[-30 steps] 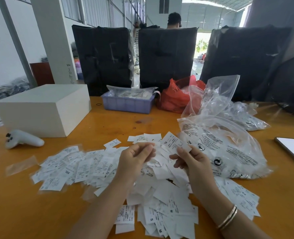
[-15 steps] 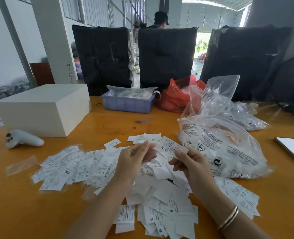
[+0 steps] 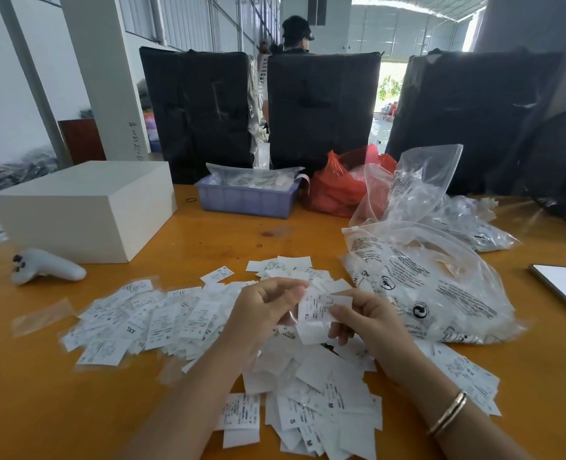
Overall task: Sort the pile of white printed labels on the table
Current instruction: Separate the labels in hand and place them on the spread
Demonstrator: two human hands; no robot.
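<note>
A wide pile of white printed labels [image 3: 162, 322] covers the middle of the orange table, with size letters such as XXL, S and M showing. Above the pile my right hand [image 3: 369, 322] pinches a small bunch of labels [image 3: 314, 313]; the top one reads XL. My left hand [image 3: 265, 308] meets it from the left, fingers curled and fingertips on the upper edge of the same bunch. More labels [image 3: 321, 410] lie under and in front of my wrists.
A white box [image 3: 85, 207] and a white controller [image 3: 46, 268] sit at the left. A purple tray [image 3: 245, 197], a red bag [image 3: 338, 187] and clear plastic bags [image 3: 434, 283] stand behind and to the right. A phone [image 3: 563, 290] lies at the right edge. A person stands behind black bundles.
My right hand has brought its labels down and left, from tilted up to the right to held between both hands. My left hand now touches them. The person behind has risen.
</note>
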